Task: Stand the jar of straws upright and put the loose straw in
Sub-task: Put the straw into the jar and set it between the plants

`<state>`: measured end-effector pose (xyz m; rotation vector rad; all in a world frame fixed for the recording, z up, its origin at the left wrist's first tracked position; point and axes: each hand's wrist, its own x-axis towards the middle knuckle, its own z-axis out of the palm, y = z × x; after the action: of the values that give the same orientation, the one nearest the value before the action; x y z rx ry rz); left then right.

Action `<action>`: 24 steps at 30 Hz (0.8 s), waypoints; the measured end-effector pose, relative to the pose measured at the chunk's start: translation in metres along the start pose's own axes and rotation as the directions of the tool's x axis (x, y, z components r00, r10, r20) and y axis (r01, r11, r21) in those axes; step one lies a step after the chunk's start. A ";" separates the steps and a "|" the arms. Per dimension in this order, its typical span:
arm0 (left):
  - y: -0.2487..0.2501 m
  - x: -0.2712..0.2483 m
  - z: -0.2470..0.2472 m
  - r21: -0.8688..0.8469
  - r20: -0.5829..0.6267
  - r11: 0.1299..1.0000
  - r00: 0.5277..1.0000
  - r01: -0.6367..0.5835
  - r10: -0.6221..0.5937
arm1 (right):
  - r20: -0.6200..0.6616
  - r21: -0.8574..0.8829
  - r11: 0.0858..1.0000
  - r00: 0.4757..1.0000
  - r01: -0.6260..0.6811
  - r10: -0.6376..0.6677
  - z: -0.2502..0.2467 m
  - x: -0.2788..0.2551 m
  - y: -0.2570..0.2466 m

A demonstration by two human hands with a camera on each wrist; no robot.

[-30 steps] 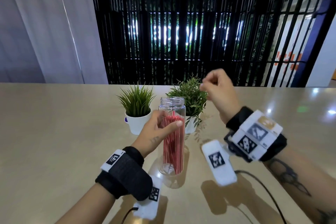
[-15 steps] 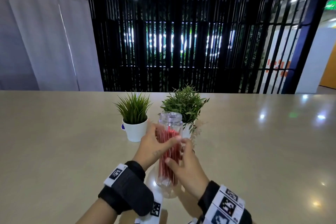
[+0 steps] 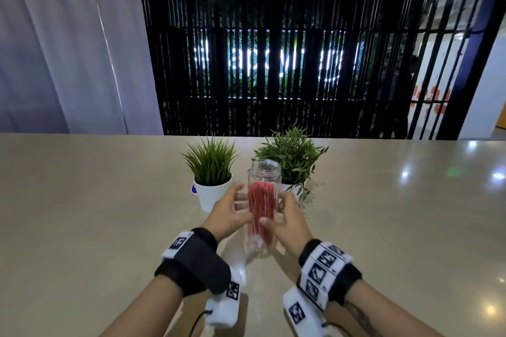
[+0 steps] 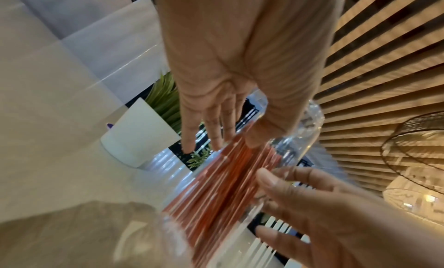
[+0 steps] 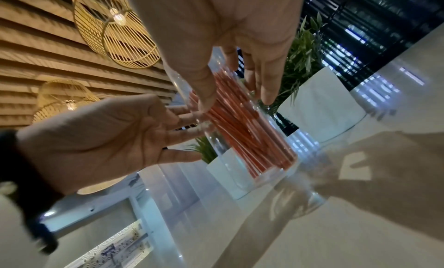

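Well inboard, jar (image 3: 264, 180) beside white pot (image 3: 212, 195).

The person is wearing a fat black strap (image 3: 197, 262) around the left wrist, and it's carrying a little white tag (image 3: 178, 243) with a black square code on it. A white camera block (image 3: 223, 308) is hanging off the near side of that wrist and showing another code, with a black cable (image 3: 195, 323) trailing out of it. The right wrist is sporting a black band (image 3: 350, 279) wrapped in white tiles (image 3: 320, 268), each one showing a black-and-white code. A second white block (image 3: 301, 312) with its own thin cable (image 3: 337, 328) is sitting under it. A line tattoo (image 3: 358, 314) is running along the right forearm, and the left grip (image 3: 230, 217) is showing a tiny one too.
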<state>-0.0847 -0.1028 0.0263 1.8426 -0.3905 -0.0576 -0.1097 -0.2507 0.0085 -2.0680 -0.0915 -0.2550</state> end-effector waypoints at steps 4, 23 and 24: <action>-0.007 0.023 0.001 -0.017 0.009 0.999 0.999 -0.045 0.045 | -0.065 -0.158 0.987 0.998 -0.035 0.025 0.002 0.036 -0.003; -0.044 0.071 -0.007 0.092 0.031 0.993 0.997 0.069 -0.072 | 0.226 -0.063 0.990 0.964 -0.130 0.141 0.032 0.098 0.010; -0.046 0.070 -0.006 0.096 0.037 0.993 0.997 0.067 -0.071 | 0.226 -0.065 0.989 0.963 -0.134 0.145 0.032 0.099 0.013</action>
<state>-0.0064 -0.1056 -0.0042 1.9511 -0.3628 -0.1261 -0.0068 -0.2327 0.0040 -2.1356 -0.0807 0.0710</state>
